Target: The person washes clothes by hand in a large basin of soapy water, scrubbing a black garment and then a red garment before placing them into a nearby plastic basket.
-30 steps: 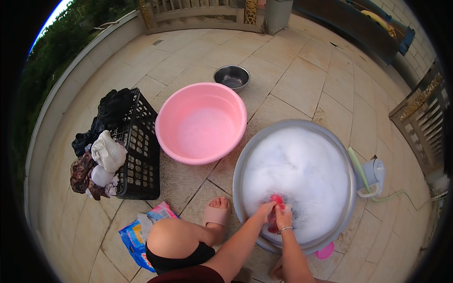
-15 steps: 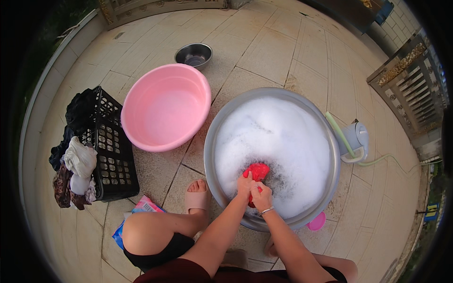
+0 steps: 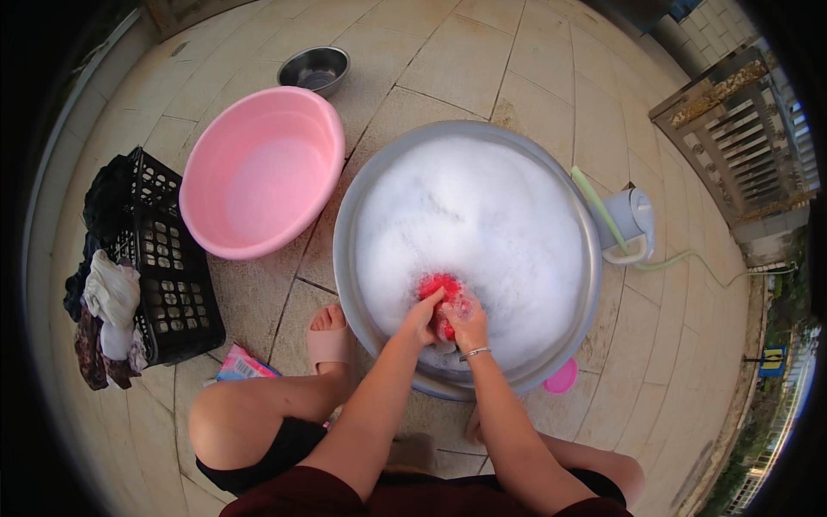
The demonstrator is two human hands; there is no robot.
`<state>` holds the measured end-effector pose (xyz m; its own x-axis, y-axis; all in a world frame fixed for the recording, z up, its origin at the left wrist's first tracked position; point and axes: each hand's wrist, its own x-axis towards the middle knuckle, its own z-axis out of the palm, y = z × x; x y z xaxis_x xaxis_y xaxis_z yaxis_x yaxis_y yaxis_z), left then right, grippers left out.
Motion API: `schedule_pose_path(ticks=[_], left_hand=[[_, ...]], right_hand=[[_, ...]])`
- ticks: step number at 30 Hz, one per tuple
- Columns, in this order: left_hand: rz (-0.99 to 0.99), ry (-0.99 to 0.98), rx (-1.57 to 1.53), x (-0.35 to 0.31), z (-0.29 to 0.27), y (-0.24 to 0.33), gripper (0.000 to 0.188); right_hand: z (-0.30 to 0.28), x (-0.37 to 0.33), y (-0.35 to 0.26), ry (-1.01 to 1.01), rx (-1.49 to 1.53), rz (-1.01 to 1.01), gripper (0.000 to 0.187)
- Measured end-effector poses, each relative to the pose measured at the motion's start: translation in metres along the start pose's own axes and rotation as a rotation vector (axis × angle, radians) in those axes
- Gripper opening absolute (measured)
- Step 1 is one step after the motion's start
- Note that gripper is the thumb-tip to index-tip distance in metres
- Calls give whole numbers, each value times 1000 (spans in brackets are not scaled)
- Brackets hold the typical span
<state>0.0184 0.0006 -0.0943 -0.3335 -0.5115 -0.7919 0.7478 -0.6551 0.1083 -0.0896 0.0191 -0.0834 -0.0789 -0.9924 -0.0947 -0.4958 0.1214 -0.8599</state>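
A wet red cloth (image 3: 438,285) is bunched between my hands in the near part of a large round metal basin (image 3: 346,297). White foam (image 3: 491,207) covers most of the water around it. My left hand (image 3: 424,315) grips the cloth from its left side, thumb on top. On the other side, my right hand (image 3: 466,320) is closed on it too, with suds on the fingers and a bracelet at the wrist. The cloth's lower part is hidden by my hands and the foam.
To the left stand a pink plastic tub (image 3: 327,185) and a black crate (image 3: 177,289) with clothes (image 3: 112,293) hung over its side. A small metal bowl (image 3: 315,71) lies beyond. Right of the basin are a grey kettle-like jug (image 3: 627,215), a green hose (image 3: 594,202) and a pink scoop (image 3: 562,376).
The view has shifted, so everything sits further left and higher. My hands have spread slightly around the red cloth, and foam now clings to it and my right fingers.
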Motion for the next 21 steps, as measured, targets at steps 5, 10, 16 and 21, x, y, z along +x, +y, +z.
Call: schedule_pose_path(ticks=[5,10,16,21], left_hand=[[369,-239,-35,21,-25,-4,17],[350,-62,-40,-15,34,-29,24],[-47,-279,-8,-43,46,-6,21],[334,-170,69,-20,38,-23,23]], right_hand=[[7,-23,-75,-102,-254,-29,31],[-14,42,-17,126,208,268,36],[-29,32,-40,-289,1308,753,32],[-21,46,-3,-60,1368,434,13]])
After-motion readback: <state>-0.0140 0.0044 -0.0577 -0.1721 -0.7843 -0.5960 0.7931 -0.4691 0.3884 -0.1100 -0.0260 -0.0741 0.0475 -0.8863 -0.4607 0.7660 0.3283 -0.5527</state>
